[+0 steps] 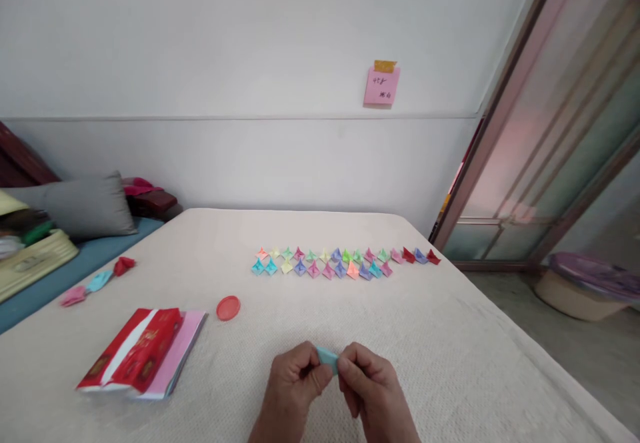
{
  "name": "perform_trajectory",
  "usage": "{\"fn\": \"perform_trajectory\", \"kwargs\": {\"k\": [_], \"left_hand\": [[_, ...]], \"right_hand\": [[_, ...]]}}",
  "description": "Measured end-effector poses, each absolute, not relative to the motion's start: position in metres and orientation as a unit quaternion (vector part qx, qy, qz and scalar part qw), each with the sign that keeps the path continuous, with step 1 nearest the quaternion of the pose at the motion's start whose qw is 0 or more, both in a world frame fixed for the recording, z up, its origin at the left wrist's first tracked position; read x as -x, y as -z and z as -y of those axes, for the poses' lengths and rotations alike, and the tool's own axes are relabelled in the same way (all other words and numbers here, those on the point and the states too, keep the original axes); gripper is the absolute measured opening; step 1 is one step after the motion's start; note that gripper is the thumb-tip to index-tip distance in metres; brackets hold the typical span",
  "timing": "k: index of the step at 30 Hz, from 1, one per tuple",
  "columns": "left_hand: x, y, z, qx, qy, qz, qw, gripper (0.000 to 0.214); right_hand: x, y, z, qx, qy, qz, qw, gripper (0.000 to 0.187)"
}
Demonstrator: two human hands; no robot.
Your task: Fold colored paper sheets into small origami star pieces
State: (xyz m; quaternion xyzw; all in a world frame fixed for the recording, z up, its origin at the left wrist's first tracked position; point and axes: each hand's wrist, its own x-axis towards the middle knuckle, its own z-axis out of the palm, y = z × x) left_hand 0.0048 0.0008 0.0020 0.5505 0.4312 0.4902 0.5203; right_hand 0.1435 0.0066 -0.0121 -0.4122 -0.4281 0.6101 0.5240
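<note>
Both hands meet low in the middle of the view over a cream textured table [450, 336]. My left hand [293, 383] and my right hand [373, 386] are closed in a pinch on a small light blue piece of folded paper [329, 358] held between them. Farther back on the table lie two rows of several small folded paper shapes [345, 263] in many colours, ending in red ones at the right.
A red packet [137, 346] lies on a stack of pink paper [187, 343] at the left, with a round red lid [229, 308] beside it. Three loose folded pieces [97, 280] sit near the left edge. A grey pillow [85, 206] and a sliding door [550, 130] flank the table.
</note>
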Motion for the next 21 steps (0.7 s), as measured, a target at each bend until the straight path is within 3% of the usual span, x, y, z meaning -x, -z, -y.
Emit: {"fn": "perform_trajectory", "kwargs": {"k": [4, 6, 8, 16, 21], "left_hand": [[-0.001, -0.001, -0.007, -0.499, -0.512, -0.381, 0.586, 0.014], [0.002, 0.0, -0.009, -0.478, -0.536, -0.358, 0.597, 0.039], [0.003, 0.002, -0.009, -0.471, -0.542, -0.361, 0.595, 0.044], [-0.007, -0.002, -0.006, -0.473, -0.539, -0.43, 0.549, 0.017], [-0.007, -0.003, -0.007, -0.455, -0.54, -0.418, 0.572, 0.027]], "right_hand": [[-0.141, 0.008, -0.008, 0.429, -0.641, 0.358, 0.526, 0.034], [-0.142, 0.006, -0.007, 0.438, -0.644, 0.352, 0.52, 0.033], [-0.142, 0.006, -0.006, 0.446, -0.643, 0.358, 0.509, 0.032], [-0.137, 0.009, -0.006, 0.456, -0.618, 0.45, 0.456, 0.041], [-0.139, 0.004, -0.003, 0.503, -0.457, 0.539, 0.498, 0.012]]}}
